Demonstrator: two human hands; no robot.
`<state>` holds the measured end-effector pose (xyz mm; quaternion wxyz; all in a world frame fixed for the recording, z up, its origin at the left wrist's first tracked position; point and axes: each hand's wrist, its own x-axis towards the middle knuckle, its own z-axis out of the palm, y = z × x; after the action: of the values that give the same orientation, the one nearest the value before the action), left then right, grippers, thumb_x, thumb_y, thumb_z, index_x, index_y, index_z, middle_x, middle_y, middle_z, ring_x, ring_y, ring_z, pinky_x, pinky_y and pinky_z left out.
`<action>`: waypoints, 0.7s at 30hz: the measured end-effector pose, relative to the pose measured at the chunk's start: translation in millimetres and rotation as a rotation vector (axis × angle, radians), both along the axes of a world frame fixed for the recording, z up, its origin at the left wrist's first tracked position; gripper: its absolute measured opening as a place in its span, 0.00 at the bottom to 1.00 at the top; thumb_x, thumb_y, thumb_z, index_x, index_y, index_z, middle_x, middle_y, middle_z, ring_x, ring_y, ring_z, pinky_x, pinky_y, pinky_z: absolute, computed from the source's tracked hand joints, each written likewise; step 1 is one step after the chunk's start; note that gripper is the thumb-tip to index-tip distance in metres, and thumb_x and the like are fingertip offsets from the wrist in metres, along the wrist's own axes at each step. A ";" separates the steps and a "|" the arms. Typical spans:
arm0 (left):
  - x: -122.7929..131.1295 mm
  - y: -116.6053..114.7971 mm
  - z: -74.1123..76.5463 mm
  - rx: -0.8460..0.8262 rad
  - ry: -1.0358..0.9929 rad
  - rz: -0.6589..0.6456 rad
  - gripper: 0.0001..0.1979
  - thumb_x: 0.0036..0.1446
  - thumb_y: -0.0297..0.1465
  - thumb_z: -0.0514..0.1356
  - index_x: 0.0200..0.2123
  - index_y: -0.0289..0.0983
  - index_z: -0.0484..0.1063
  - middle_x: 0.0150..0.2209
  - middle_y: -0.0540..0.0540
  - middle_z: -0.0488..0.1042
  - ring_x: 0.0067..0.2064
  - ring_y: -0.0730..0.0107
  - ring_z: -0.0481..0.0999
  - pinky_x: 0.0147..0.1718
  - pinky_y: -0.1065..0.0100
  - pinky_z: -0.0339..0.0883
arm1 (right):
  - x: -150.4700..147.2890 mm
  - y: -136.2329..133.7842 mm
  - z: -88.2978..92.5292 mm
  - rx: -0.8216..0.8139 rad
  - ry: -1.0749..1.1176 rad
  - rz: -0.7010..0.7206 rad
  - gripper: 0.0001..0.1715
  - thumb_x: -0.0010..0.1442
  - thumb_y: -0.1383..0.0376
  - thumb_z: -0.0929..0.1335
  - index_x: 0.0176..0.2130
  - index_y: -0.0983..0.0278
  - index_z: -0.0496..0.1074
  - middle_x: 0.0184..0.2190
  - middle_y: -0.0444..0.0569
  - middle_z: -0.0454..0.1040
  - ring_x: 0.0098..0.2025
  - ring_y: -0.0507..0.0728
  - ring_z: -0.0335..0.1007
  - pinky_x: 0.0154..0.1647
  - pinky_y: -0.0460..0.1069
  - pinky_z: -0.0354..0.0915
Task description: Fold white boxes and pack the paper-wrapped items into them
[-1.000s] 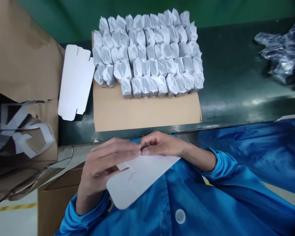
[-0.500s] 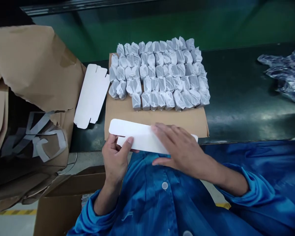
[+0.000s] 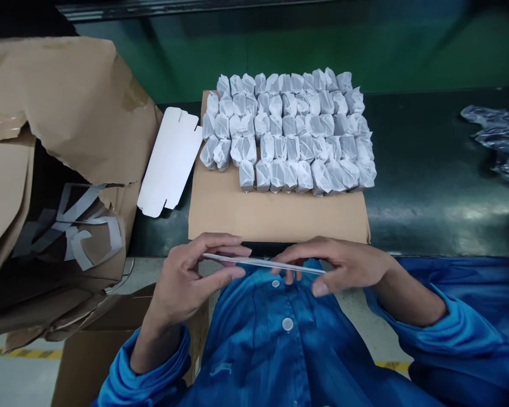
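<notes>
On my feed the left hand (image 3: 182, 282) and right hand (image 3: 348, 263) pinch a flat white card (image 3: 258, 263) by its ends, fingers closed on it. It seems edge-on, level before the chest, just short of the cardboard sheet (image 3: 275, 217) bearing wrapped packets (image 3: 292, 130) on the counter (image 3: 428, 186).

White card (image 3: 263, 263), white flat carton (image 3: 169, 161), white-wrapped packets (image 3: 288, 133), plain brown board (image 3: 275, 215), dark green worktop (image 3: 428, 181), bright blue coat (image 3: 280, 350) with pale buttons, torn brown box (image 3: 59, 113), yellow floor stripe (image 3: 21, 353)
</notes>
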<state>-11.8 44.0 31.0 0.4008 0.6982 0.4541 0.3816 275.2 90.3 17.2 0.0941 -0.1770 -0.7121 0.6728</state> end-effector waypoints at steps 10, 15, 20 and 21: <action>-7.4 -2.0 -13.6 0.461 -0.060 0.003 0.26 0.55 0.32 0.69 0.57 0.41 0.71 0.55 0.40 0.77 0.55 0.56 0.77 0.50 0.55 0.77 | 11.5 -43.5 21.1 1.191 -0.320 -0.264 0.31 0.72 0.63 0.59 0.71 0.56 0.55 0.64 0.59 0.65 0.57 0.67 0.68 0.49 0.62 0.68; -5.6 -3.8 -3.2 0.322 0.049 -0.079 0.04 0.61 0.31 0.63 0.38 0.41 0.79 0.34 0.47 0.83 0.33 0.68 0.83 0.31 0.69 0.77 | 5.3 -25.4 11.4 0.936 -0.240 -0.105 0.34 0.70 0.49 0.61 0.70 0.54 0.56 0.59 0.49 0.73 0.53 0.59 0.75 0.44 0.51 0.74; 11.6 -16.0 -22.8 -0.286 -0.083 0.335 0.06 0.58 0.33 0.67 0.32 0.36 0.78 0.21 0.51 0.78 0.24 0.71 0.78 0.27 0.72 0.74 | -15.8 -28.3 5.7 1.255 -0.483 -0.379 0.39 0.68 0.50 0.64 0.68 0.69 0.57 0.57 0.63 0.73 0.53 0.69 0.72 0.46 0.59 0.70; 12.9 -17.3 -28.3 -0.345 -0.159 0.367 0.08 0.58 0.35 0.67 0.34 0.35 0.78 0.22 0.50 0.79 0.26 0.69 0.79 0.28 0.69 0.76 | -19.1 -29.7 4.8 1.321 -0.508 -0.374 0.39 0.68 0.50 0.64 0.68 0.72 0.57 0.57 0.66 0.72 0.53 0.70 0.71 0.46 0.60 0.69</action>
<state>1.2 26.7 2.7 0.4725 0.4931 0.5987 0.4186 256.1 60.6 21.9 0.1266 -0.3526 -0.9271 0.0140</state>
